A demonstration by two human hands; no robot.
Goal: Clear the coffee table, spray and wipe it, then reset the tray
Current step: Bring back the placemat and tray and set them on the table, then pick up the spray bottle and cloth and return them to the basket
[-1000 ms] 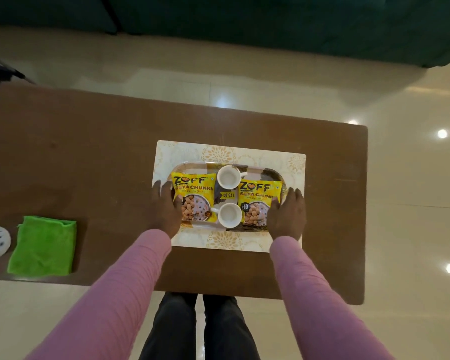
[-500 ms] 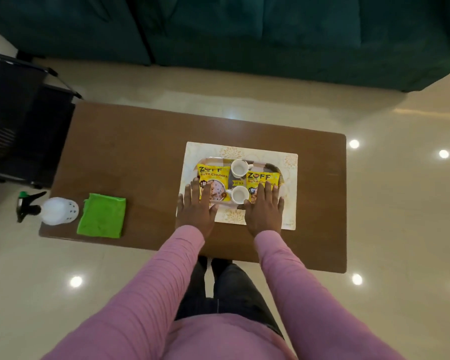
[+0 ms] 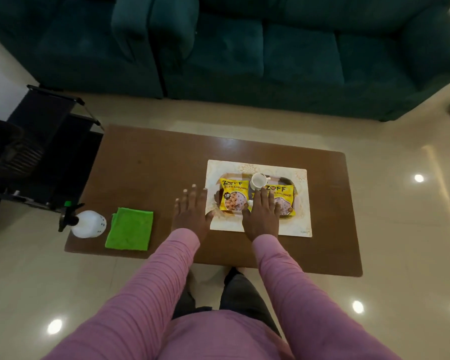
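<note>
While my right hand [image 3: 261, 215] lies flat, fingers [image 3: 263, 198] straight, over the snack-laden tray [image 3: 283, 180], my left hand [image 3: 190, 213] spreads open on the tabletop [image 3: 146, 172] just left of it; the tray's long axis runs side to side, right hand nearer.

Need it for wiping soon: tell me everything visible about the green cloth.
The cloth is bright green and soft-looking, perhaps microfibre, folded into a flat rectangle. It lies on the brown table by the edge nearest the person, between the white spray bottle and the left hand, which does not touch it.
</note>
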